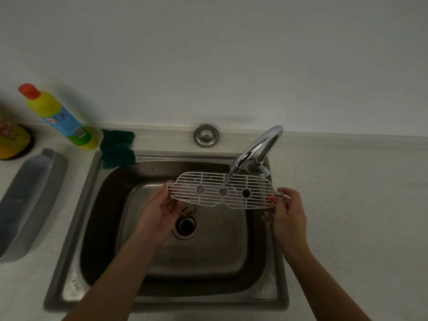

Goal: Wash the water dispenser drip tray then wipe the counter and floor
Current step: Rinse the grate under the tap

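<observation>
A white slotted drip tray grate (208,183) with three round holes and a small red float is held flat over the steel sink (69,228). My left hand (157,212) grips its left end and my right hand (288,212) grips its right end. Water runs from the chrome faucet (257,149) onto the middle of the grate. The grey drip tray basin (27,205) lies on the counter to the left of the sink.
A green cloth (118,147) hangs over the sink's back left corner. A yellow bottle (58,117) with a red cap stands behind it, and a yellow container (11,142) sits at the far left. White counter (359,205) stretches to the right.
</observation>
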A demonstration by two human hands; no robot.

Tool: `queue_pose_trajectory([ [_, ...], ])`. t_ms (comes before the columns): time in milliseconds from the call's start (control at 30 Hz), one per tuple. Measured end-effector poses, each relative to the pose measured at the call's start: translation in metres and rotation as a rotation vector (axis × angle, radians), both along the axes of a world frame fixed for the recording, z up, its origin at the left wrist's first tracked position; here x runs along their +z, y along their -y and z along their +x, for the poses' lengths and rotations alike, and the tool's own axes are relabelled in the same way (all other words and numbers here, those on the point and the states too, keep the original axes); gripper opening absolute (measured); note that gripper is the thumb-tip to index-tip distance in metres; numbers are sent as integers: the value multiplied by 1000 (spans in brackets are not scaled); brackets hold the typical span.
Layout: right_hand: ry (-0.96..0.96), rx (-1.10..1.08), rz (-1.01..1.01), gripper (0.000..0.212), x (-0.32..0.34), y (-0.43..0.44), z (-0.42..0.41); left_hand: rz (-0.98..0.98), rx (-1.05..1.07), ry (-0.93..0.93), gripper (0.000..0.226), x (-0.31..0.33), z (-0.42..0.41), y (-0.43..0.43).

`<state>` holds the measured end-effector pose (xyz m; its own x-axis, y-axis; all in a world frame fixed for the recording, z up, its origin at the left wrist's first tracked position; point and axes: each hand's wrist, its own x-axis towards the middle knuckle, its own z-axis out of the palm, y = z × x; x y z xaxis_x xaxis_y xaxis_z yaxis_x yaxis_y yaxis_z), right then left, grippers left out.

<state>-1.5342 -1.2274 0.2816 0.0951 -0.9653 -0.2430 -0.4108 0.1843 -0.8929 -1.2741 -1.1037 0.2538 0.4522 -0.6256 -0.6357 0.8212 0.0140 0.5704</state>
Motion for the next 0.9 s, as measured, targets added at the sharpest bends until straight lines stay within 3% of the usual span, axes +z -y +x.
queue_pose_trajectory([
  [167,-44,-33,326,18,-30,11,5,-64,-79,117,37,53,-8,-7],
  [267,-32,-33,373,17,-32,17,13,-74,-73,171,35,59,-12,-18],
  [500,-59,113,97,15,9,21,39,171,173,105,20,-8,9,-52],
  [667,97,150,-83,11,47,6,46,309,16,-21,21,-58,-11,-34],
  [900,137,49,-222,10,69,4,21,340,-144,-69,16,-74,-51,21],
])
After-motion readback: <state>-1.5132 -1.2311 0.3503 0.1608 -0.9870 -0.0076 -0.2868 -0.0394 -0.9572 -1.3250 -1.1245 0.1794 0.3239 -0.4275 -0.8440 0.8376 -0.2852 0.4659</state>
